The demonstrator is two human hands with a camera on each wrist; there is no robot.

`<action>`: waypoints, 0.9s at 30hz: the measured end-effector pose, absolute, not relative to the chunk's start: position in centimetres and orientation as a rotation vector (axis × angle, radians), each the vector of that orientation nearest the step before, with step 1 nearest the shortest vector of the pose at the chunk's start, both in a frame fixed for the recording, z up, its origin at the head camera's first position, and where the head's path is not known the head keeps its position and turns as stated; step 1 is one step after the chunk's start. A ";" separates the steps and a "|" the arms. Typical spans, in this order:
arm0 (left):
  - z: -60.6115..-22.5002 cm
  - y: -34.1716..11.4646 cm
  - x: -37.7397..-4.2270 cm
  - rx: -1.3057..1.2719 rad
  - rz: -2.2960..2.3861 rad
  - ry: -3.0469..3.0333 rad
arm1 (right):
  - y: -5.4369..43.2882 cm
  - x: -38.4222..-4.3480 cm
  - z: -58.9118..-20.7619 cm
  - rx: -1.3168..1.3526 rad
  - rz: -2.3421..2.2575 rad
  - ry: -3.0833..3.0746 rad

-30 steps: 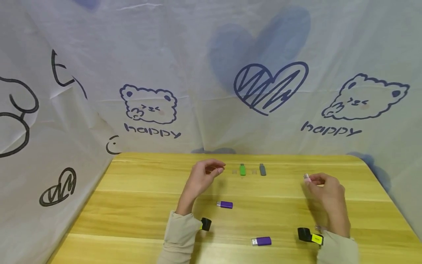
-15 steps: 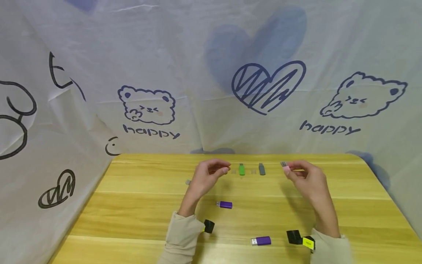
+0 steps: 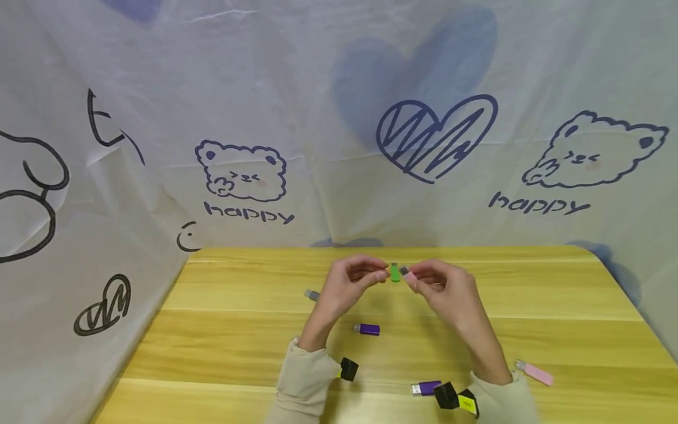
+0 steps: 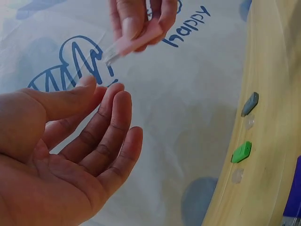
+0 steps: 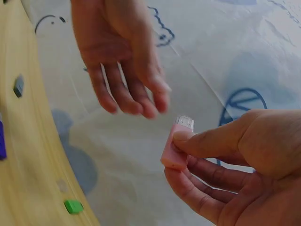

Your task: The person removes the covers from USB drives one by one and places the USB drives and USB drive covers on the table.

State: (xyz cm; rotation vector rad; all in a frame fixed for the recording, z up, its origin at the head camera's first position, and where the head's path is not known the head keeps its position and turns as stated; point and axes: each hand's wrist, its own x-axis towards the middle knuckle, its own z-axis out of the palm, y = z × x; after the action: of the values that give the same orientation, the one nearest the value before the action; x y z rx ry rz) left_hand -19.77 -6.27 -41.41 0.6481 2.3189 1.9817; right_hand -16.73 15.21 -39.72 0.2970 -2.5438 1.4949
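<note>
Pink stick pinched in right hand, plug aimed far-left, perhaps capped. Left hand empty, loosely curved. Grip best kept on body, plug unobstructed.

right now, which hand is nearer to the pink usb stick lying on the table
Right. The right hand, pinching another pink stick, is beyond and left of the lying stick; the left hand is farther left, past the green stick.
</note>
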 end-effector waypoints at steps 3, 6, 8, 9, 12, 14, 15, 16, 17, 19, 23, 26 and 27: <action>-41.3 -6.1 -19.7 0.658 2.006 2.280 | 14.4 -16.6 -39.7 0.318 1.526 -2.535; -41.3 -6.0 -19.7 0.651 2.031 2.247 | 13.9 -16.4 -39.6 0.324 1.536 -2.526; -41.2 -5.9 -19.6 0.642 2.049 2.229 | 13.7 -16.3 -39.5 0.319 1.538 -2.523; -41.2 -5.9 -19.6 0.637 2.056 2.222 | 13.6 -16.3 -39.4 0.314 1.542 -2.523; -41.2 -5.8 -19.6 0.635 2.069 2.217 | 13.4 -16.2 -39.3 0.307 1.561 -2.520; -41.3 -5.7 -19.7 0.635 2.074 2.221 | 13.2 -16.1 -39.2 0.306 1.572 -2.520; -41.3 -5.7 -19.7 0.636 2.077 2.222 | 13.2 -16.0 -39.2 0.307 1.576 -2.520; -41.3 -5.7 -19.7 0.634 2.082 2.225 | 13.1 -16.0 -39.2 0.310 1.578 -2.520; -41.3 -5.7 -19.7 0.634 2.086 2.229 | 13.1 -16.0 -39.2 0.313 1.578 -2.522; -41.3 -5.7 -19.7 0.628 2.092 2.237 | 13.1 -16.0 -39.2 0.316 1.577 -2.528; -41.3 -5.7 -19.7 0.616 2.107 2.243 | 13.1 -16.0 -39.2 0.328 1.585 -2.539; -41.3 -5.8 -19.6 0.604 2.118 2.243 | 13.2 -16.0 -39.1 0.343 1.590 -2.540; -41.3 -5.8 -19.6 0.599 2.122 2.244 | 13.2 -16.0 -39.1 0.347 1.591 -2.540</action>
State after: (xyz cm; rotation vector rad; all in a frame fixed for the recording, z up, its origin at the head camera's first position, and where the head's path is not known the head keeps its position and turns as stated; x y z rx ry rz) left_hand -19.65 -5.80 -41.27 0.5992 2.2442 2.1224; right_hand -16.02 13.18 -39.13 0.3473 -2.5401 1.5907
